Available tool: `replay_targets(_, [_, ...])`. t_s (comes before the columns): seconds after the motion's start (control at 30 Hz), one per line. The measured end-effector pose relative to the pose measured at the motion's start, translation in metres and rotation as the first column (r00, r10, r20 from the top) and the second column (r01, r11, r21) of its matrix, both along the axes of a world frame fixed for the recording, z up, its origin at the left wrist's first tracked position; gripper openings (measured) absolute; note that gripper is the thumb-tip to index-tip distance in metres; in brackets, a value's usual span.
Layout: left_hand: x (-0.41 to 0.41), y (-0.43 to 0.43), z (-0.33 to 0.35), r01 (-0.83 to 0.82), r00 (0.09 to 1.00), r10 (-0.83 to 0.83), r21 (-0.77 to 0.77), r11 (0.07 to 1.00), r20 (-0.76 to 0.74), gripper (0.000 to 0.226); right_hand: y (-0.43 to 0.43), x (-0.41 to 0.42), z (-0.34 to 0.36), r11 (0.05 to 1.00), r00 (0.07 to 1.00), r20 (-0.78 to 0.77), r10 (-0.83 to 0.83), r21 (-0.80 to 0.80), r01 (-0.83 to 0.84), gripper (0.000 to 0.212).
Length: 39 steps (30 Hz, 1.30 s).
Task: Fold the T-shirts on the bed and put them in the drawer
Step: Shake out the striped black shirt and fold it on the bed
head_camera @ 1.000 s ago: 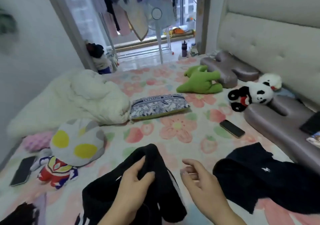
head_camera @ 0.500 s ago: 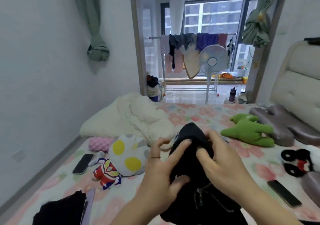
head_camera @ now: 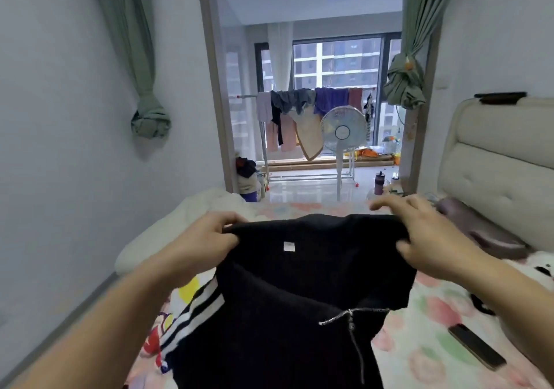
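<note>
Two hands, left hand [head_camera: 204,238], right hand [head_camera: 431,240], pinching black T-shirt [head_camera: 299,283] stretched between them, above bed [head_camera: 419,346]

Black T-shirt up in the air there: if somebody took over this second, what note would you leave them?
Left hand: grips the black T-shirt at its top edge.
Right hand: pinches the same edge at the other end.
The shirt hangs spread above the bed, unfolded, zip and striped sleeve showing.
Done: shirt lifted and opened out.
Left: lay it flat, fold it, put it in the drawer, which is not in view. Mind the phone on the sheet.
</note>
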<state>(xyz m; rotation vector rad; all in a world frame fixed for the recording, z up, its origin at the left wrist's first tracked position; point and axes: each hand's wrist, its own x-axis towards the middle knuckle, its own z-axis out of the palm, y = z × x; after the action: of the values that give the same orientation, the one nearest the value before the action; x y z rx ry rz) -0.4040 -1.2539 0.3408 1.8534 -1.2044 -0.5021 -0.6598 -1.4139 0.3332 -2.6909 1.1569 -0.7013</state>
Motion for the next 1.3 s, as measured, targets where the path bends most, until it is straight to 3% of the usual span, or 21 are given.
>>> replay_targets(0.07, [0.004, -0.005, 0.016, 0.061, 0.997, -0.062, 0.039, 0.997, 0.048, 0.037, 0.002, -0.003, -0.013, 0.974, 0.980, -0.150, 0.133, 0.201, -0.101, 0.048])
replay_targets(0.13, [0.007, -0.010, 0.025, 0.123, 0.984, -0.133, 0.093, 0.988, 0.121, 0.036, 0.005, -0.006, -0.025, 0.918, 0.964, -0.171, 0.203, 0.376, -0.127, 0.027])
replay_targets(0.2, [0.008, -0.012, 0.031, 0.216, 0.960, -0.237, 0.146, 0.965, 0.147, 0.033, 0.006, -0.007, -0.039, 0.874, 0.972, -0.132, 0.197, 0.472, -0.113, 0.019])
replay_targets(0.27, [0.011, -0.013, 0.034, 0.325, 0.934, -0.345, 0.177, 0.929, 0.096, 0.025, 0.007, -0.005, -0.049, 0.854, 0.991, -0.062, 0.120, 0.515, -0.071, 0.016])
replay_targets(0.33, [0.018, -0.015, 0.032, 0.384, 0.912, -0.404, 0.203, 0.901, 0.066, 0.032, 0.007, -0.006, -0.052, 0.876, 1.000, 0.013, -0.016, 0.483, 0.008, 0.015])
replay_targets(0.4, [0.024, -0.017, 0.029, 0.413, 0.893, -0.439, 0.205, 0.887, 0.101, 0.029, 0.007, -0.009, -0.048, 0.886, 0.981, 0.138, -0.135, 0.459, 0.058, 0.026])
replay_targets(0.43, [0.026, -0.018, 0.026, 0.451, 0.879, -0.471, 0.196, 0.871, 0.073, 0.030, 0.007, -0.011, -0.045, 0.878, 0.963, 0.219, -0.159, 0.477, 0.037, 0.029])
replay_targets(0.5, [0.030, -0.017, 0.023, 0.561, 0.827, -0.544, 0.143, 0.815, -0.142, 0.033, 0.008, -0.017, -0.036, 0.811, 0.895, 0.397, -0.205, 0.580, -0.072, 0.029])
replay_targets(0.57, [0.025, -0.016, 0.022, 0.631, 0.763, -0.583, 0.127, 0.766, -0.278, 0.029, 0.007, -0.024, -0.029, 0.739, 0.823, 0.478, -0.306, 0.665, -0.112, 0.024])
replay_targets(0.63, [0.014, -0.023, 0.018, 0.614, 0.789, -0.582, 0.230, 0.755, -0.197, 0.039, 0.007, -0.029, -0.025, 0.755, 0.797, 0.488, -0.356, 0.653, -0.063, 0.015])
replay_targets(0.73, [-0.017, -0.044, -0.001, 0.448, 0.884, -0.467, 0.261, 0.855, 0.012, 0.053, 0.014, -0.029, -0.023, 0.827, 0.753, 0.520, -0.404, 0.560, 0.057, 0.013])
replay_targets(0.8, [-0.044, -0.058, -0.015, 0.379, 0.925, -0.368, 0.153, 0.913, -0.098, 0.053, 0.020, -0.025, -0.025, 0.840, 0.708, 0.564, -0.425, 0.537, 0.076, 0.021])
replay_targets(0.87, [-0.063, -0.068, -0.027, 0.417, 0.876, -0.389, 0.045, 0.908, -0.284, 0.064, 0.027, -0.023, -0.029, 0.848, 0.699, 0.578, -0.422, 0.525, 0.079, 0.023])
replay_targets(0.97, [-0.075, -0.075, -0.039, 0.447, 0.820, -0.437, -0.061, 0.892, -0.371, 0.071, 0.030, -0.031, -0.030, 0.847, 0.682, 0.571, -0.456, 0.513, 0.136, 0.023])
replay_targets(1.07, [-0.084, -0.077, -0.042, 0.481, 0.755, -0.472, -0.105, 0.871, -0.455, 0.047, 0.039, -0.038, -0.031, 0.861, 0.687, 0.545, -0.481, 0.441, 0.252, 0.023])
replay_targets(1.13, [-0.099, -0.077, -0.042, 0.507, 0.675, -0.497, -0.147, 0.849, -0.545, 0.039, 0.059, -0.030, -0.034, 0.902, 0.711, 0.574, -0.406, 0.379, 0.208, 0.020])
replay_targets(1.2, [-0.111, -0.081, -0.038, 0.390, 0.603, -0.426, -0.217, 0.895, -0.674, 0.077, 0.089, -0.015, -0.041, 0.939, 0.802, 0.563, -0.201, 0.343, -0.005, 0.024])
replay_targets(1.27, [-0.115, -0.087, -0.037, 0.232, 0.648, -0.339, -0.246, 0.941, -0.682, 0.099, 0.112, -0.002, -0.047, 0.889, 0.880, 0.474, 0.024, 0.392, -0.236, 0.033])
replay_targets(1.3, [-0.114, -0.088, -0.036, 0.191, 0.717, -0.317, -0.262, 0.946, -0.621, 0.091, 0.116, 0.001, -0.048, 0.861, 0.895, 0.435, 0.096, 0.416, -0.294, 0.032])
